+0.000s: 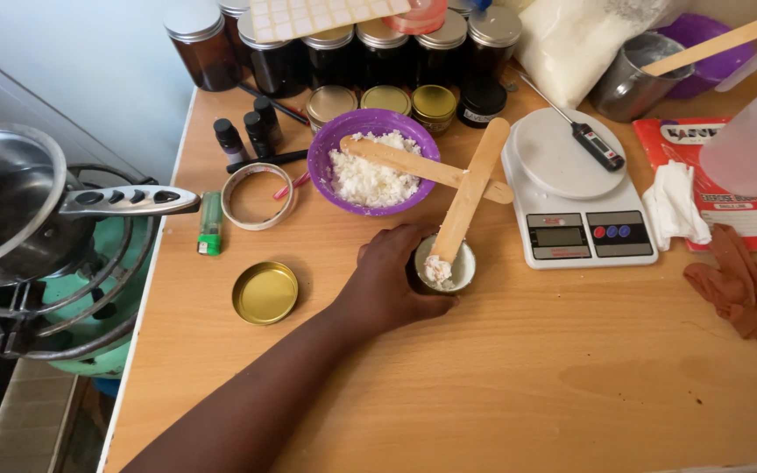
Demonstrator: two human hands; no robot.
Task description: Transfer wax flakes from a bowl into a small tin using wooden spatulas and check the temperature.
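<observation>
My left hand [389,278] reaches in from the lower left and grips a small dark jar [460,273] on the wooden table [519,368]. A flat wooden stick [473,188] stands in the jar, leaning up and to the right, with white flakes clinging to its lower end. No hand touches the stick. Just behind the jar is a purple bowl [326,151] of white flakes with a second wooden stick [413,165] lying across it. A gold lid [265,292] lies upside down to the left of my hand. My right hand is out of view.
A white digital scale [571,188] with a probe thermometer [593,142] stands to the right. Amber jars [383,52], small dark bottles [247,131], a tape roll [258,197] and a green lighter [209,223] lie behind. A steel pot [10,201] sits on a burner at the left.
</observation>
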